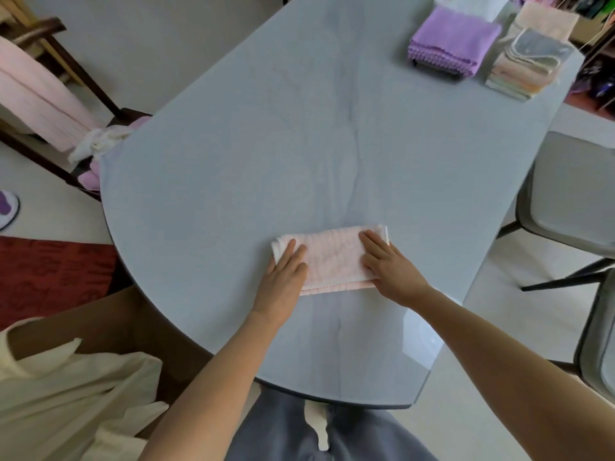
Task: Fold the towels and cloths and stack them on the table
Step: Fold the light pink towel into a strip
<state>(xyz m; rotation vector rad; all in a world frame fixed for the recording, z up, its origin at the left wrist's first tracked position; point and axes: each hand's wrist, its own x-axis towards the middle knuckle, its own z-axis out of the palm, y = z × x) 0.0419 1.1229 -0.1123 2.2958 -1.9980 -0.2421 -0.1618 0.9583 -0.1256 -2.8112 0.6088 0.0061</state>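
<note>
Hands lie flat on a pink towel (332,257) near the front edge of the grey table (233,161). On the left end, the left hand (283,277) rests with straight fingers and grips nothing; on the right end, the right hand (389,264) also presses with fingers spread, though I cannot tell if its thumb goes under the edge. The towel looks already folded into a narrow strip, so I judge the step is smoothing it before the next fold. To do it well, both palms should keep the layers aligned and push the wrinkles outward, then bring one end over the other with edges matching. At the far left, a chair (66,78) holds unfolded cloths (96,144), well apart from the towel. At the far right corner stand a purple stack (452,41) and just beside it a pastel stack (525,64). Nothing lies between the towel and these stacks.
</note>
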